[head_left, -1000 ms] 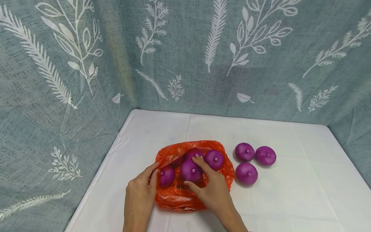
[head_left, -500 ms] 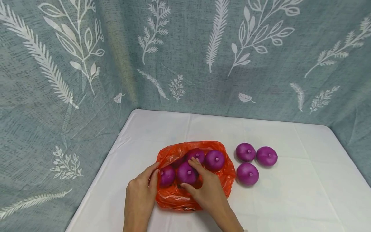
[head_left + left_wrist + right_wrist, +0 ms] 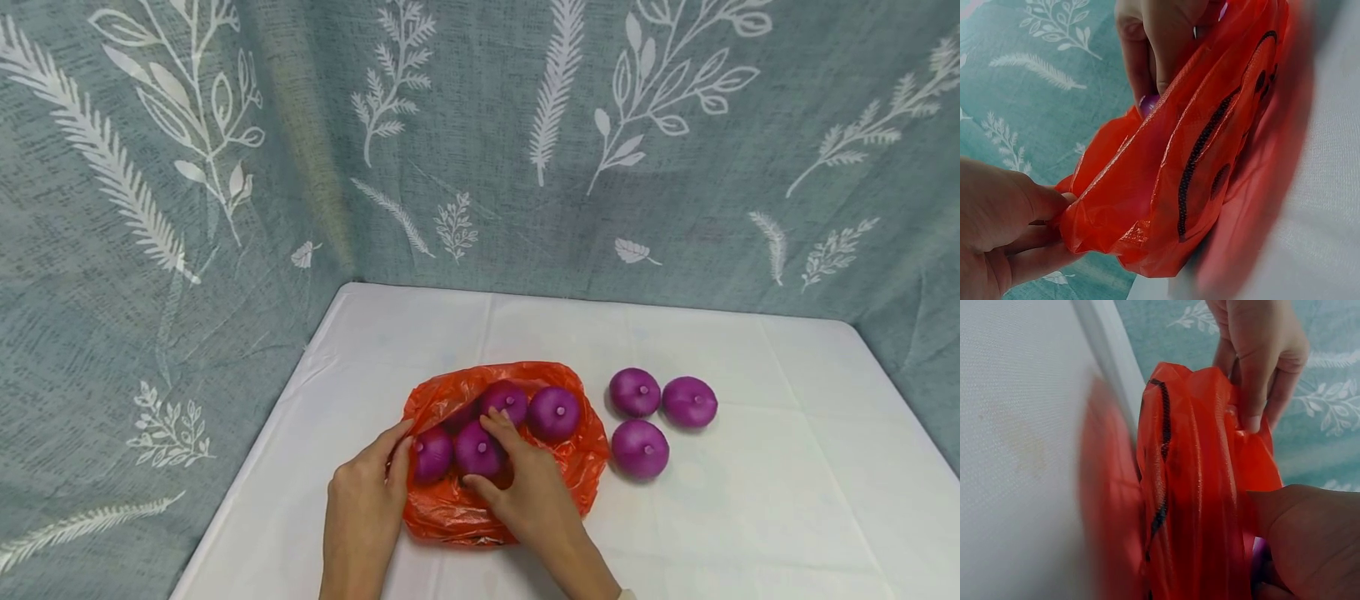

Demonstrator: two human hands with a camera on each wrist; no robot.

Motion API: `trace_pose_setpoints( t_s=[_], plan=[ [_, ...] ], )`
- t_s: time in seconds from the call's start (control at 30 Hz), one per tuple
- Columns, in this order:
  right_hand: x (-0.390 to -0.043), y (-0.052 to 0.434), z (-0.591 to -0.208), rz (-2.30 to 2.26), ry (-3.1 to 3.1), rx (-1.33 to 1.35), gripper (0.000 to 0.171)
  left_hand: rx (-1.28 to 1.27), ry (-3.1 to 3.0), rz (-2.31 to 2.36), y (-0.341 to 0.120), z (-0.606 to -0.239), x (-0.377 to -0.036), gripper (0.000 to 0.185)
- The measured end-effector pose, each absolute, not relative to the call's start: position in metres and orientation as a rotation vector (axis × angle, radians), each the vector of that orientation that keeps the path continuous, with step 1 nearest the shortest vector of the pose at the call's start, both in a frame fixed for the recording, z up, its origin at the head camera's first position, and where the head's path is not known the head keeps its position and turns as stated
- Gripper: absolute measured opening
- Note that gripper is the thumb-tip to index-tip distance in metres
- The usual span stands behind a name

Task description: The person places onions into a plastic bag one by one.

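A red plastic bag (image 3: 453, 518) with black print lies with its mouth spread on the white table, several purple onions inside. My left hand (image 3: 366, 492) pinches the left rim of the bag; the left wrist view shows thumb and fingers on the red film (image 3: 1141, 194). My right hand (image 3: 534, 496) reaches into the mouth, thumb and fingers curved round a purple onion (image 3: 476, 450). Close by it in the bag sit another onion on the left (image 3: 432, 455), one behind (image 3: 505, 403) and one at the right (image 3: 554, 413).
Three loose purple onions stand right of the bag: a back one (image 3: 634, 392), a right one (image 3: 689, 402) and a front one (image 3: 640, 450). The white-covered table (image 3: 750, 500) ends at a teal leaf-patterned curtain (image 3: 480, 150) behind and at the left.
My right hand has moved left inside the bag with the onion, bringing it beside the left onion. The left hand keeps its pinch on the rim. The loose onions stay put.
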State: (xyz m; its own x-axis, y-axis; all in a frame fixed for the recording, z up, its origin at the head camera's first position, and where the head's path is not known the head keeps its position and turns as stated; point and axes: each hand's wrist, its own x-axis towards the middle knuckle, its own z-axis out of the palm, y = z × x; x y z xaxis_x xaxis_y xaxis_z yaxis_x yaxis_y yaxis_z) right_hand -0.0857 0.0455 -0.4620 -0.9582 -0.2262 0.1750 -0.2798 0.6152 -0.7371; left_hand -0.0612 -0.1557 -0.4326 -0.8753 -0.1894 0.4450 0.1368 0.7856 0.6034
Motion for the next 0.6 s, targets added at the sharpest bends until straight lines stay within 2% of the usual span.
trace_pose_setpoints(
  t_s=[0.6],
  plan=[
    [-0.0821, 0.041, -0.4701, 1.227, -2.755, 0.422, 0.073, 0.045, -2.493, -0.887, -0.1532, -0.4333, -0.0584, 0.026]
  ],
)
